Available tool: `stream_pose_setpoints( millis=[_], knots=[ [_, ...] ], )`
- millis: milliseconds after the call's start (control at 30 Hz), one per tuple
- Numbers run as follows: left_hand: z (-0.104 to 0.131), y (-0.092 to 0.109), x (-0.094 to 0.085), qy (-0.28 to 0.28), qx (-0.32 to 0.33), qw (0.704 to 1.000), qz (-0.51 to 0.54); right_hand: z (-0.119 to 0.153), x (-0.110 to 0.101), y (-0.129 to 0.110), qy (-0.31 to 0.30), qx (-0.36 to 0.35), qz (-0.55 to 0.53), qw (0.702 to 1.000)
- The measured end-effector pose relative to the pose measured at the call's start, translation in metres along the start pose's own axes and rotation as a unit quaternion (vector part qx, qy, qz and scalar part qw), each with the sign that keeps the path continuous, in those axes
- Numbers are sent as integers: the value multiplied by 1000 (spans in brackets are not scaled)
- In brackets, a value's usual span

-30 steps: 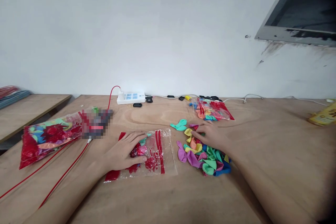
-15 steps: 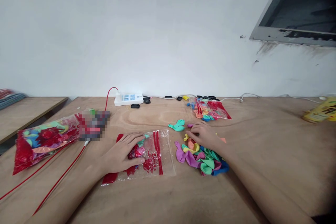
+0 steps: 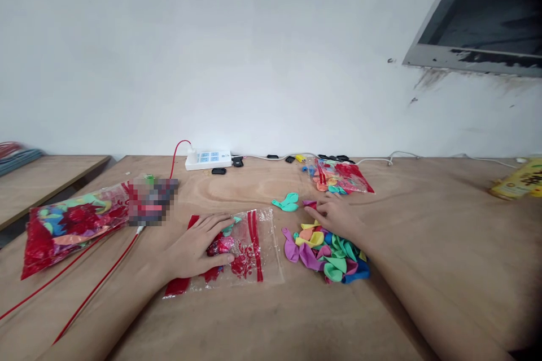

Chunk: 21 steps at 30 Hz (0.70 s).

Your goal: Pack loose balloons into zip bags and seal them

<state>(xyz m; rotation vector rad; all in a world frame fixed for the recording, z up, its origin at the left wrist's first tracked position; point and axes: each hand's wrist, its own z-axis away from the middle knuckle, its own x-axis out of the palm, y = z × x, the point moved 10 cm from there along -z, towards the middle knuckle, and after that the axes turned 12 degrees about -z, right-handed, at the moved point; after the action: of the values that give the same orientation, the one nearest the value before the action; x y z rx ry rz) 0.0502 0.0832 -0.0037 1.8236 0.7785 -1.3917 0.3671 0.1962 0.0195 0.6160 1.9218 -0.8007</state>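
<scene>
My left hand [image 3: 199,248] lies flat, fingers spread, on a clear and red plastic bag [image 3: 243,259] with a few balloons inside. My right hand [image 3: 334,214] is at the far edge of a pile of loose balloons [image 3: 334,254] in purple, green, yellow, orange and blue. Its fingers are bent over the table, with a magenta balloon [image 3: 310,203] at the fingertips; whether they grip it is unclear. Two turquoise balloons [image 3: 288,202] lie apart, to the left of that hand.
A filled balloon bag [image 3: 80,220] lies at the left by red cables [image 3: 101,279]. Another bag [image 3: 345,176] lies at the back, near a white power strip [image 3: 208,159] and small black objects [image 3: 218,171]. A yellow package [image 3: 516,179] is at the right.
My right hand has moved slightly away from me and to the right, uncovering yellow and orange balloons in the pile. My left hand has stayed on the bag.
</scene>
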Motion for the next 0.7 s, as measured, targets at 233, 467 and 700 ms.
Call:
stream_pose_setpoints(
  millis=[233, 467, 700],
  knots=[
    [1, -2, 1, 5, -2, 1000, -18, -9, 10, -16, -25, -36, -45, 998],
    [1, -2, 0, 4, -8, 1000, -2, -10, 32, -14, -88, -32, -67, 993],
    [0, -1, 1, 5, 4, 1000, -4, -9, 25, -17, -46, -50, -109, 992]
  ],
)
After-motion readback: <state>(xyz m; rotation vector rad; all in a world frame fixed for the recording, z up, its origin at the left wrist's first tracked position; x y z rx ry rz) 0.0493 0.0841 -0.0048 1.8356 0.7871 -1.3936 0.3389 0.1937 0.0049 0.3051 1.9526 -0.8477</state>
